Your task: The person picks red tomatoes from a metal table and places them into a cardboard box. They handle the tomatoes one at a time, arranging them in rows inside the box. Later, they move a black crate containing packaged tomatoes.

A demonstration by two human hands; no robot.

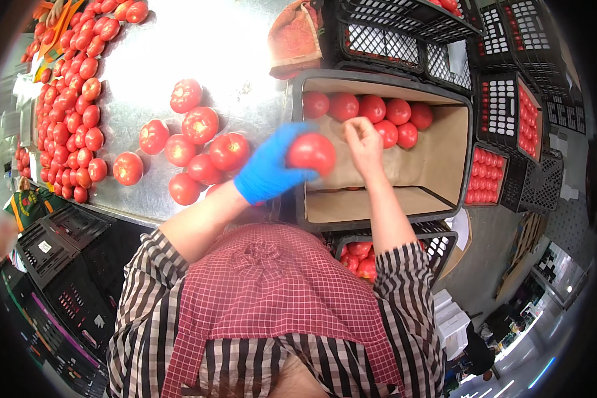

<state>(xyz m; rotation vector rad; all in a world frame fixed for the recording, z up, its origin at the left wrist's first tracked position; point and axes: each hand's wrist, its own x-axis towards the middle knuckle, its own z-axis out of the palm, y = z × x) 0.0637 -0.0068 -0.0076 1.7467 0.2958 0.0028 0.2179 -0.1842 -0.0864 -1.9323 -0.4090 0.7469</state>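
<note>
My left hand (270, 166), in a blue glove, grips a red tomato (312, 155) over the left rim of a black plastic crate (383, 79). Brown paper (440, 154) lines that crate. Along its far side, several tomatoes (371, 109) lie in a row, with two more against them on the near side. My bare right hand (365, 144) hovers over the lining, just left of these two, its fingers curled and no object visible in them. On the metal table (129, 89), several loose tomatoes (200, 125) lie to the left of my gloved hand.
A large heap of tomatoes (72, 119) covers the table's left side. An orange cloth (294, 40) lies at the table's right edge. Black crates (497, 107), some filled with tomatoes, stand at right. Another tomato crate (360, 258) sits below my right arm. A person's hand (55, 12) shows at upper left.
</note>
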